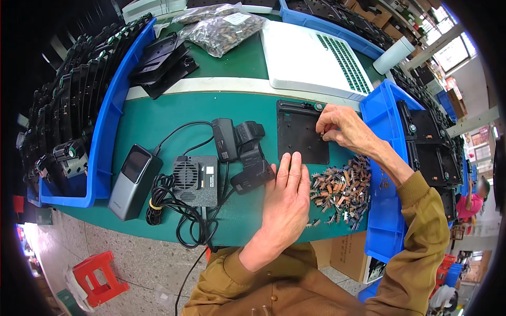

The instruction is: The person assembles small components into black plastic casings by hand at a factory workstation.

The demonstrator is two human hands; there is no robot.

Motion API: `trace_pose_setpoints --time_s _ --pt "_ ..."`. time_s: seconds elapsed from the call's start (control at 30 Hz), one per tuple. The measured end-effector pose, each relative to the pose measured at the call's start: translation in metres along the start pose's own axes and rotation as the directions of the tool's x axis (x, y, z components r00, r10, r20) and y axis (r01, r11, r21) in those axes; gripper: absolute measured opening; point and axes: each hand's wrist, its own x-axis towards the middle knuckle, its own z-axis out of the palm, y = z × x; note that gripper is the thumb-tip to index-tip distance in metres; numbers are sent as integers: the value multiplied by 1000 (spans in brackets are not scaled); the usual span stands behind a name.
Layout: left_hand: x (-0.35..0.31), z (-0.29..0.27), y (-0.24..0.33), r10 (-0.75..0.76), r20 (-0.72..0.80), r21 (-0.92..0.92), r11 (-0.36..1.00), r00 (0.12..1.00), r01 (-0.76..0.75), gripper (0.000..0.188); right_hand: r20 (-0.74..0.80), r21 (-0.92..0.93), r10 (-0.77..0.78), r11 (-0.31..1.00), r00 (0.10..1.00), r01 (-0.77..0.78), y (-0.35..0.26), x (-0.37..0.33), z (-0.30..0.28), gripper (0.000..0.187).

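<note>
A flat black plastic panel [296, 134] with a raised bar along its far edge lies on the green table mat. My right hand [347, 126] is over the panel's right side, fingers pinched together at its surface; whatever is between the fingertips is too small or hidden to name. My left hand [287, 205] rests flat with fingers stretched out, the fingertips by the panel's near edge. A pile of small metal-and-brown parts [342, 189] lies just right of my left hand, below the panel.
Blue bins of black panels stand at left [108, 116] and right [387, 205]. Left of my hands lie a grey power bank [135, 181], a vented box [196, 180], coiled cables and a black strapped device [240, 142]. Behind are a bag of parts [221, 29] and a white slotted tray [311, 58].
</note>
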Motion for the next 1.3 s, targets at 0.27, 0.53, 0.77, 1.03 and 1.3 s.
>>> trace_pose_setpoints --time_s 0.27,0.53,0.77,1.03,1.3 --pt "0 0 0 -21 -7 -34 999 1000 20 54 -22 63 138 989 990 -136 -1 1 3 18" --pt "1 0 -1 21 -8 37 999 1000 -21 52 -37 120 316 943 948 -309 -8 3 4 19" --pt "-1 0 -2 19 -12 32 999 1000 -19 53 -41 215 348 918 936 -332 -2 1 5 17" --pt "0 0 -1 15 -1 29 999 1000 -15 54 25 377 468 814 884 -442 -4 -1 1 15" --pt "0 -1 -1 19 -7 27 999 1000 -19 53 -5 357 461 830 887 -429 -1 -1 4 15"
